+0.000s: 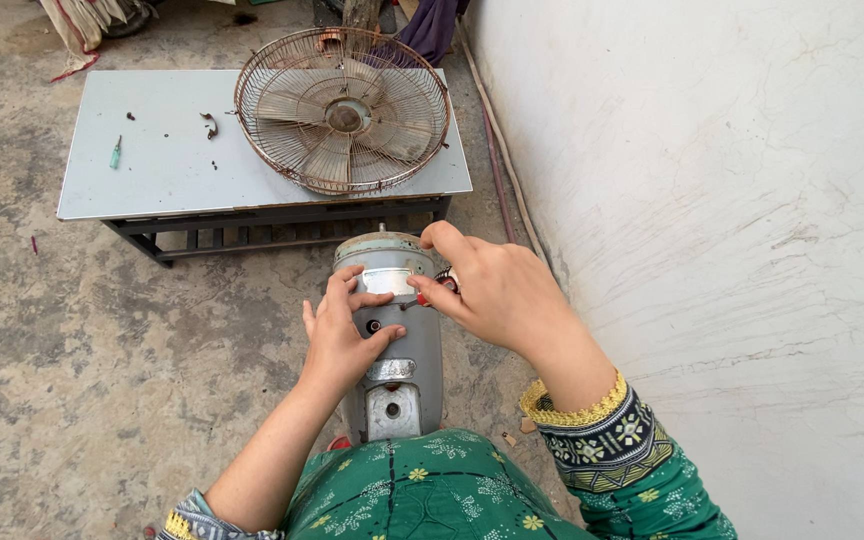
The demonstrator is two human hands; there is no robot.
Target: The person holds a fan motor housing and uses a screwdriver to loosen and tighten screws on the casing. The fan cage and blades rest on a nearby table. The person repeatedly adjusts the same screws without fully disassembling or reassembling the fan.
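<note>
Wall [732,200] close beside motor housing [392,330]; left hand [337,335] clasped around it, right hand [492,290] fingers pinched on red-handled tool [430,294].

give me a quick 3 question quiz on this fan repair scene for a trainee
1. True or false: the fan guard lies flat on the grey table.
2. Which hand holds the red-handled tool at the grey fan motor housing? A) left B) right
3. Fill in: the small green screwdriver lies near the table's ____ edge as the camera sees it.

Key: 1 true. 2 B; the right hand holds it, while the left hand steadies the housing. 3 left.
</note>
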